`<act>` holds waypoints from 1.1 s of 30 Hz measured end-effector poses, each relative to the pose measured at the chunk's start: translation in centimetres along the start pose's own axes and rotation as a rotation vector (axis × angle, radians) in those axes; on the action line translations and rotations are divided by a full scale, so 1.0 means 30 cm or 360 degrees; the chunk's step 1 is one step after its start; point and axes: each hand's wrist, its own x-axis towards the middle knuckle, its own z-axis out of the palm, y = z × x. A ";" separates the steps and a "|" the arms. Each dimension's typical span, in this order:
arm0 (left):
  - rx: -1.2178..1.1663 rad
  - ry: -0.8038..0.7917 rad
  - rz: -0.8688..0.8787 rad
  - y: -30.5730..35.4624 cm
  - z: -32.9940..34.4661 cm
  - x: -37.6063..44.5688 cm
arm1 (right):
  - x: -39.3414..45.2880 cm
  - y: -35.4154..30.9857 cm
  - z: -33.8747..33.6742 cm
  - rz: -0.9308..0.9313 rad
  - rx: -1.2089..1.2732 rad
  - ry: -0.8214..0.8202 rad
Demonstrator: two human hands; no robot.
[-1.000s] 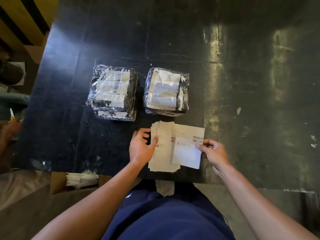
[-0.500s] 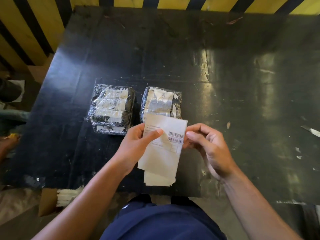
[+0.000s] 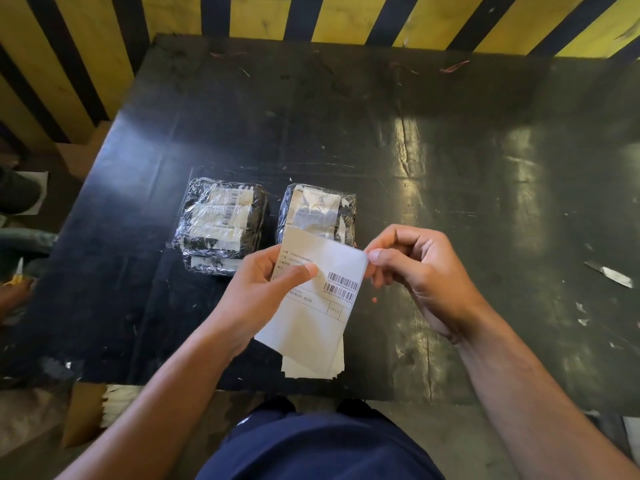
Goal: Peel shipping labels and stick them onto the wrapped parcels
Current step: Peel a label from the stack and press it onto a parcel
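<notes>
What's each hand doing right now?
Left hand: closed, holding the stack of shipping labels.
Right hand: closed, pinching the top label's upper right corner.

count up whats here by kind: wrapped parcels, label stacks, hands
wrapped parcels: 2, left parcel and right parcel
label stacks: 1, the label stack
hands: 2, left hand and right hand, both holding the stack
total: 5

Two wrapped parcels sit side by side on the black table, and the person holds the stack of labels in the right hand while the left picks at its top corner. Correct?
Not quite: the hands are swapped. In the head view the left hand holds the stack of labels, and the right hand pinches its top corner. The two wrapped parcels do sit side by side on the black table.
</notes>
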 end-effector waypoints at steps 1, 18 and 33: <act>0.0006 0.0001 -0.0002 0.000 0.000 -0.001 | -0.002 -0.001 0.001 0.0003 0.0003 -0.0004; -0.0040 -0.0088 -0.0041 -0.016 0.025 0.014 | -0.017 0.018 -0.004 0.0089 0.0182 -0.0065; -0.0154 -0.0117 0.0547 -0.045 0.144 0.019 | -0.011 0.068 0.002 0.0180 0.0315 -0.0004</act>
